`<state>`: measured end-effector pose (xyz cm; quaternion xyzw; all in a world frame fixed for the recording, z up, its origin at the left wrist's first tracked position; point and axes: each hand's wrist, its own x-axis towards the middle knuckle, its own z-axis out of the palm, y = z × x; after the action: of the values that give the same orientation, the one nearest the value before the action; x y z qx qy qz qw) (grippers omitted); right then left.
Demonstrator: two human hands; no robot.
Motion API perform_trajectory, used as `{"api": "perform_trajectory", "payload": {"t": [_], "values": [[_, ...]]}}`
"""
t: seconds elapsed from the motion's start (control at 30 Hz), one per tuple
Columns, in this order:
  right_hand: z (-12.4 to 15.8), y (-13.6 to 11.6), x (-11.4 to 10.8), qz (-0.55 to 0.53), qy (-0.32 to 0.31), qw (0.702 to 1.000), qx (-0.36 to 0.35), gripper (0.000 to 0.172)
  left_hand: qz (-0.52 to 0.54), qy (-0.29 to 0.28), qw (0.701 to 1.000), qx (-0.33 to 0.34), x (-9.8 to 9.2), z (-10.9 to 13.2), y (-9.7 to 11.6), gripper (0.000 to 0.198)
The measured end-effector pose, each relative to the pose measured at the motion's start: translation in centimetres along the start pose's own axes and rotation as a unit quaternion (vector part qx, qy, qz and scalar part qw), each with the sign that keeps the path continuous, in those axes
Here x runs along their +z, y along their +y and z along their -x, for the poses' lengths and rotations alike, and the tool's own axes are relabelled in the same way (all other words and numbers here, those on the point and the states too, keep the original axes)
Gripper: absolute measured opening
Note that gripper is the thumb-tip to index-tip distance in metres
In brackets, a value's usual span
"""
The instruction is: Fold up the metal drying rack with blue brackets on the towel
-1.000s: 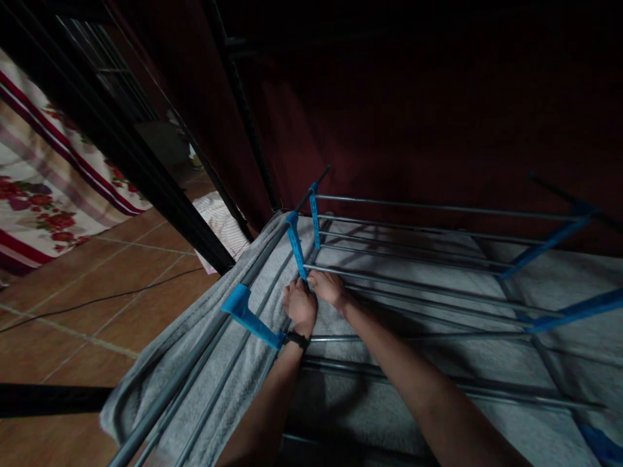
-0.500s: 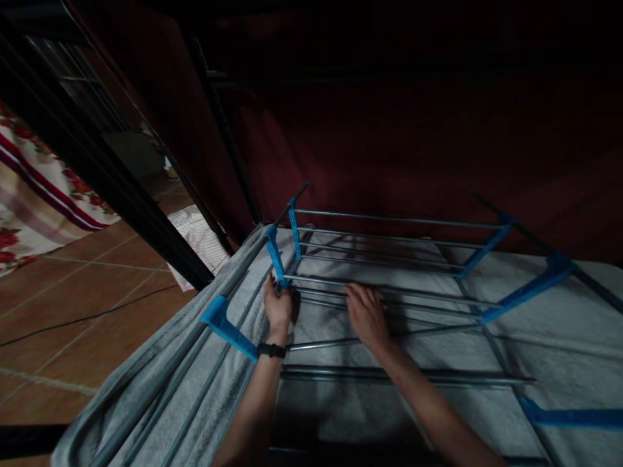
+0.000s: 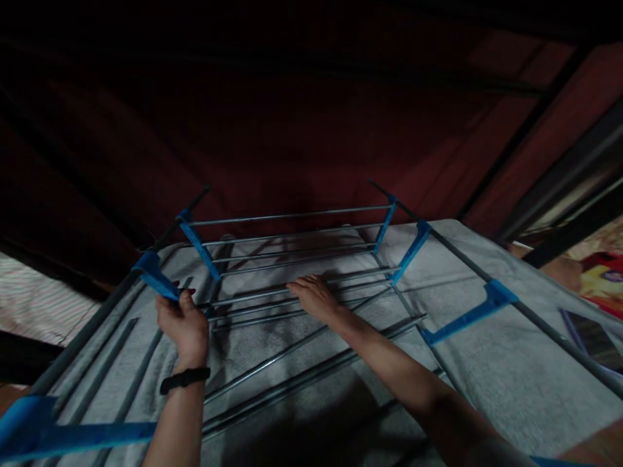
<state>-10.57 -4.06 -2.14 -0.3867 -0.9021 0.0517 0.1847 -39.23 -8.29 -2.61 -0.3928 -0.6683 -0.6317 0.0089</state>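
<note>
A metal drying rack (image 3: 292, 216) with grey rods and blue plastic brackets stands over a grey towel (image 3: 487, 363). My left hand (image 3: 182, 322), with a black band on the wrist, is closed around a blue bracket (image 3: 154, 275) at the rack's left side. My right hand (image 3: 314, 295) lies flat, fingers stretched, on the rods in the middle of the rack. The scene is dim.
A dark red curtain or wall (image 3: 292, 130) rises behind the rack. Black bars (image 3: 559, 194) run at the upper right. A striped cloth (image 3: 34, 305) lies at the left. Red patterned fabric (image 3: 603, 272) and a dark flat object (image 3: 588, 337) sit at the far right.
The view has swung right. My left hand has moved from the inner blue bracket to the outer one. My right hand has slid along the rods toward the middle.
</note>
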Motion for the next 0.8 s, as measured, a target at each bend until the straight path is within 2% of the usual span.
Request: {"api": "perform_trajectory", "payload": {"t": [0.1, 0.13, 0.2, 0.27, 0.3, 0.33, 0.37, 0.43, 0.47, 0.53, 0.6, 0.7, 0.8], "values": [[0.1, -0.4, -0.1, -0.029, 0.017, 0.999, -0.009, 0.031, -0.027, 0.033, 0.999, 0.019, -0.1, 0.1, 0.7, 0.019], [0.5, -0.6, -0.3, -0.045, 0.036, 0.998, -0.013, 0.03, -0.031, 0.025, 0.999, 0.019, -0.2, 0.1, 0.9, 0.018], [2.1, -0.6, -0.8, -0.082, 0.102, 0.991, 0.0, 0.029, -0.037, 0.008, 0.999, 0.013, -0.4, 0.1, 1.3, 0.018], [4.9, 0.4, -1.5, -0.117, 0.204, 0.969, 0.07, 0.027, -0.034, 0.008, 0.999, 0.005, -0.5, 0.1, 1.7, 0.018], [6.6, 1.4, -1.9, -0.132, 0.266, 0.946, 0.129, 0.027, -0.028, 0.011, 1.0, -0.002, -0.5, 0.1, 1.9, 0.018], [8.3, 2.8, -2.4, -0.146, 0.334, 0.91, 0.194, 0.029, -0.018, 0.015, 1.0, -0.011, -0.5, 0.2, 2.0, 0.018], [10.0, 4.6, -2.9, -0.162, 0.411, 0.857, 0.266, 0.031, -0.007, 0.018, 1.0, -0.021, -0.4, 0.2, 2.1, 0.017], [13.0, 8.7, -4.3, -0.18, 0.546, 0.719, 0.391, 0.037, 0.007, 0.018, 0.999, -0.042, -0.2, 0.4, 2.3, 0.016], [14.1, 10.7, -5.0, -0.187, 0.568, 0.684, 0.417, 0.04, 0.01, 0.015, 0.998, -0.052, -0.1, 0.5, 2.3, 0.018], [15.3, 14.2, -6.1, -0.219, 0.57, 0.667, 0.427, 0.047, 0.017, 0.011, 0.997, -0.076, 0.2, 0.7, 2.2, 0.02], [15.5, 16.5, -6.6, -0.277, 0.541, 0.68, 0.409, 0.053, 0.028, 0.013, 0.994, -0.105, 0.4, 0.9, 1.8, 0.021], [14.8, 17.8, -6.1, -0.362, 0.494, 0.695, 0.376, 0.062, 0.048, 0.007, 0.989, -0.143, 0.4, 1.1, 1.2, 0.025], [14.2, 18.0, -5.1, -0.393, 0.491, 0.684, 0.369, 0.067, 0.045, -0.004, 0.986, -0.159, 0.4, 1.1, 0.8, 0.025]]}}
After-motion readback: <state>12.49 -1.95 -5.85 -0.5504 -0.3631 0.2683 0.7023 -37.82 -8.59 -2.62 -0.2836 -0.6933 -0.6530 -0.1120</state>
